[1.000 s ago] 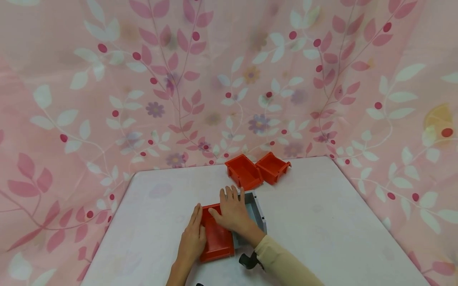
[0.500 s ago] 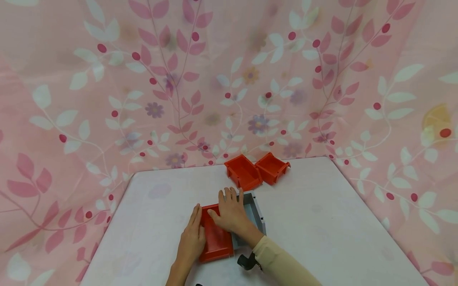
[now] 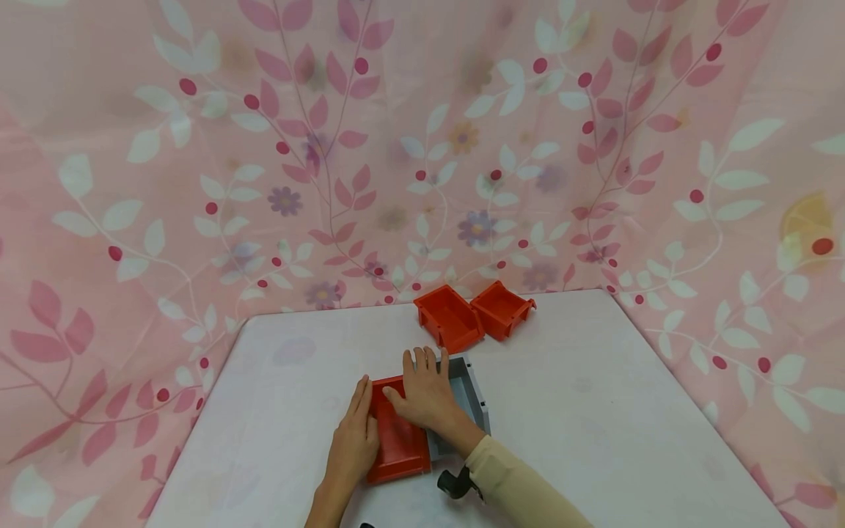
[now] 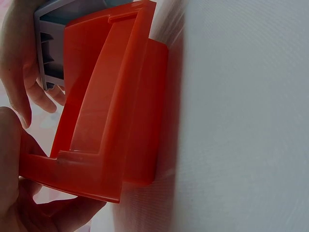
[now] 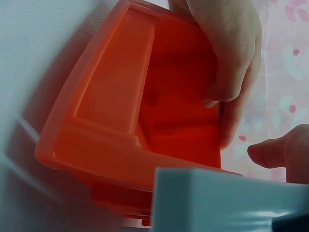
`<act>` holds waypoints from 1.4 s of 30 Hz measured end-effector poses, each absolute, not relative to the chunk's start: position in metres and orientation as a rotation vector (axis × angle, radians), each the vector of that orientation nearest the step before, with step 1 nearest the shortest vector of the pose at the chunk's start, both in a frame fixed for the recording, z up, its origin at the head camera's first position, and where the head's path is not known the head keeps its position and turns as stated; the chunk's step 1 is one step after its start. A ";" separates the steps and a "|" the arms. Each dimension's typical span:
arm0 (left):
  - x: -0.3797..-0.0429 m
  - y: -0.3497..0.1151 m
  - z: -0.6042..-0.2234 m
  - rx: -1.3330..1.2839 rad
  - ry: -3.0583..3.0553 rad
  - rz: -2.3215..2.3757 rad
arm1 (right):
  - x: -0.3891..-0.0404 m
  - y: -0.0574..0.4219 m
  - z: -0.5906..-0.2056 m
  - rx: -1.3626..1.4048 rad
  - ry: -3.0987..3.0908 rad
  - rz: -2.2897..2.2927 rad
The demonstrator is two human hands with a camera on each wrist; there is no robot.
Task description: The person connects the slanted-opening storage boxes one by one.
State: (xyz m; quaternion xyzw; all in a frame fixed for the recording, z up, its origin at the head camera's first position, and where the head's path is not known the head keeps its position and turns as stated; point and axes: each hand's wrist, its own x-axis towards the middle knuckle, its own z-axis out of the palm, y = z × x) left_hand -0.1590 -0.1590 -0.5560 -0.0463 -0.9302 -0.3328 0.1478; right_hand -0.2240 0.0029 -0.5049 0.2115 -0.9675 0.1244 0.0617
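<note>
Head view: two hands, apart from each other. Left hand (image 3: pixel 353 444) lies lengthwise along the left side of the near red bin (image 3: pixel 401 446), pinching its wall between thumb and fingers. Right hand (image 3: pixel 430 397), pale sleeve (image 3: pixel 524 480) behind, reaches over the grey bin (image 3: pixel 477 392), fingers spread towards its far end, thumb out leftward; grip cannot be told. Grey bin stands right beside the red. Beyond, on the bench (image 3: pixel 594 411): two smaller-looking red bins (image 3: pixel 450 317).

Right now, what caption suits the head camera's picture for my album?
Left hand gripping a red bin, right hand over the grey bin beside it, two more red bins behind.
</note>
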 end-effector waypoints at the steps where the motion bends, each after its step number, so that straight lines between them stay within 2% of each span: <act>1: -0.159 -0.159 -0.556 -0.133 -2.677 -0.958 | -0.224 0.003 -0.505 0.639 -2.925 0.379; 42: -0.160 -0.160 -0.559 -0.107 -2.686 -0.993 | -0.225 0.002 -0.509 0.615 -2.966 0.390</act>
